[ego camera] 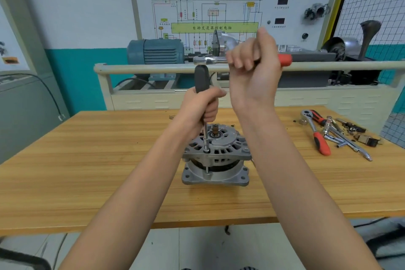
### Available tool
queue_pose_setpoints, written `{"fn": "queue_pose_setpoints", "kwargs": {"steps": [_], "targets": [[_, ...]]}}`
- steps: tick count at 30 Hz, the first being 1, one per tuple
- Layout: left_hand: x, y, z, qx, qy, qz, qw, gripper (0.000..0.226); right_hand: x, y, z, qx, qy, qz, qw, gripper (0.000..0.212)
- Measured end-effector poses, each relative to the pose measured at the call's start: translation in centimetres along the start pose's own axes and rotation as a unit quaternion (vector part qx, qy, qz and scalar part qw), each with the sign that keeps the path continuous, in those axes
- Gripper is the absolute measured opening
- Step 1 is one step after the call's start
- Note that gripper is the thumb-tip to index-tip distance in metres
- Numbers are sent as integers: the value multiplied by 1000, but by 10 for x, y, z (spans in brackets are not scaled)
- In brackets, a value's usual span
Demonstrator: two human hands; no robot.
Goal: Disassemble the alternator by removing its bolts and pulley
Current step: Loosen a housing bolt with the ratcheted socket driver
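A grey alternator (215, 155) stands upright on the wooden table (87, 160), its shaft end pointing up. A black-handled socket driver (202, 79) stands vertically with its socket on a bolt at the housing's front left edge (206, 150). My left hand (202, 105) grips the driver's lower handle. A ratchet wrench (210, 60) with a red handle end (285, 60) sits horizontally on the driver's top. My right hand (254, 68) grips the ratchet handle, fingers curled round it.
A second red-handled ratchet (316, 131), extension bars and small metal parts (346, 136) lie at the table's right. Behind the table stands a training bench with a blue motor (155, 50), a rail (153, 68) and a wiring-diagram board (214, 26).
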State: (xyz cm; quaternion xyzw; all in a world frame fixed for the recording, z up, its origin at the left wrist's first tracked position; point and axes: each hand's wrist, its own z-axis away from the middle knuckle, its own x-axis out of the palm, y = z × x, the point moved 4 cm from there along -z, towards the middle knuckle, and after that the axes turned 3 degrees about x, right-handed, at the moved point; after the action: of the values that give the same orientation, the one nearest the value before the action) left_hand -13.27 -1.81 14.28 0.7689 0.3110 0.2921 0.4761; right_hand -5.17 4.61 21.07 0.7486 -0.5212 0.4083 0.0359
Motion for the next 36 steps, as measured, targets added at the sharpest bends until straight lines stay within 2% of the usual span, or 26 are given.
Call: {"fn": "queue_pose_setpoints", "kwargs": {"steps": [2, 5, 8, 13, 36], "targets": [[1, 2, 0, -1, -34, 0, 999, 48, -6, -2, -7, 52, 20, -64, 996, 49], [4, 5, -2, -9, -44, 2, 999, 41, -14, -7, -14, 89, 46, -122, 987, 57], [15, 6, -3, -33, -58, 12, 998, 48, -20, -11, -18, 110, 61, -162, 979, 58], [23, 4, -4, -46, -29, -6, 999, 59, -24, -11, -21, 123, 56, -175, 975, 59], [20, 5, -8, -59, 64, -64, 994, 43, -33, 0, -37, 153, 40, -223, 962, 58]]}}
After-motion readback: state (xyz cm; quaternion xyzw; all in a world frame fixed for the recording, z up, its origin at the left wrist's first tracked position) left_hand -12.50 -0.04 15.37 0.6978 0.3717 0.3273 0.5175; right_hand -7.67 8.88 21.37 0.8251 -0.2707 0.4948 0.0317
